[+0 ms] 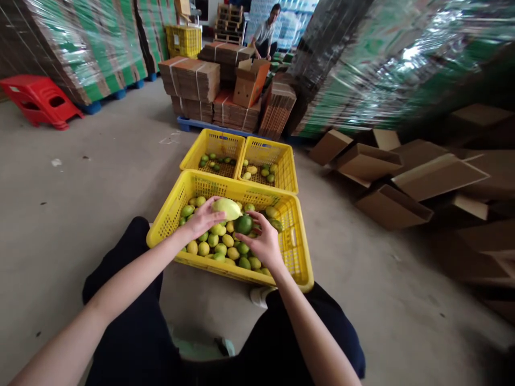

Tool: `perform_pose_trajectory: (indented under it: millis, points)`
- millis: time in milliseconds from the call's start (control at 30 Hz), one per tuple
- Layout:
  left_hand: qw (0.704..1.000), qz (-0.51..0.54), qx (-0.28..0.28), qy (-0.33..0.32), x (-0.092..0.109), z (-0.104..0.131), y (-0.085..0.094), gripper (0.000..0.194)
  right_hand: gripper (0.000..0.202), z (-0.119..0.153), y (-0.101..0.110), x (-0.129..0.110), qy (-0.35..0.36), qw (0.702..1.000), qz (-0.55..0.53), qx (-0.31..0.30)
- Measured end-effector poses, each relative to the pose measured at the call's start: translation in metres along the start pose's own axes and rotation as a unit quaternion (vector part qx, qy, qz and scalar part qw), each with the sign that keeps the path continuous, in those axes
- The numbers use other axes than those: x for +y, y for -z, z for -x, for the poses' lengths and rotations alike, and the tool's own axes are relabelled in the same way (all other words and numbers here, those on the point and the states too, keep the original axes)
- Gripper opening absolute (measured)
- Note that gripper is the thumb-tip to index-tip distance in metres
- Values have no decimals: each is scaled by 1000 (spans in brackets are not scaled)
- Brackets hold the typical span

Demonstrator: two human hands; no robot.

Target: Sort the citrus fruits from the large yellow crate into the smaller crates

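Note:
My left hand [204,217] is closed around a large pale yellow-green lemon [227,208]. Beside it, my right hand [263,239] grips a dark green lemon [243,224] between thumb and fingers. The two fruits are close together, above a big yellow plastic crate [302,252] that stands between my knees. Yellow and green lemons [213,239] cover much of the crate's bottom, some of them hidden under my hands.
Two smaller yellow crates [193,151] with a few lemons stand behind the big one. Flattened cartons [193,80] are stacked on a blue pallet farther back, near a seated person [264,35]. Open cardboard boxes [370,161] lie right; a red stool [40,99] stands left.

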State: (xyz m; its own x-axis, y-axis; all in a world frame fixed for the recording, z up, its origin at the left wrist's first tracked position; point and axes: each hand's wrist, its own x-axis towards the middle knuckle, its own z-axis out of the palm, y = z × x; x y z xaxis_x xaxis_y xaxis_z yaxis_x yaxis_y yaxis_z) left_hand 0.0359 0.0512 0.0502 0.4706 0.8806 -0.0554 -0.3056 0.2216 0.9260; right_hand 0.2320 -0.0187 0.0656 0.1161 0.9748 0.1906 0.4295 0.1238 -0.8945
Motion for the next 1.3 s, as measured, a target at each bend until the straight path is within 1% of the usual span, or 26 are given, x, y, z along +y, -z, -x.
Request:
perform_pose_trajectory:
  millis: [100, 167, 267, 333, 400, 467, 567, 633, 733, 900, 1033, 1300]
  points:
    - [1000, 17, -9, -22, 2, 2, -7, 70, 49, 3, 1, -11, 25, 999, -14, 40]
    - [999, 0, -19, -26, 7, 1, -9, 73, 49, 3, 5, -17, 53, 996, 1, 72]
    - [994, -81, -59, -38, 15, 1, -10, 75, 48, 0, 14, -23, 110, 987, 46, 105]
    - [983, -153, -77, -71, 19, 4, -13, 73, 47, -2, 19, -26, 168, 975, 88, 113]
    - [968, -216, -59, -115, 22, 10, -17, 66, 46, -4, 22, -29, 229, 957, 130, 119]
    - [950, -265, -18, -163, 23, 15, -21, 59, 49, -3, 20, -31, 268, 942, 156, 131]
    - [917, -319, 35, -236, 25, 21, -22, 55, 58, 0, 14, -32, 286, 935, 148, 146]
    - [887, -358, 55, -287, 27, 23, -21, 54, 60, 2, 9, -32, 295, 934, 135, 151]
    - [846, -405, 58, -342, 31, 24, -19, 52, 58, 3, 6, -31, 315, 926, 138, 159]
    - [813, -428, 45, -392, 33, 24, -19, 55, 56, 1, 7, -27, 365, 901, 166, 166]
    - [799, -440, 49, -406, 31, 23, -18, 57, 53, 0, 6, -24, 386, 891, 171, 169]
    - [803, -436, 46, -404, 26, 20, -15, 57, 53, -1, 4, -21, 378, 894, 173, 166]
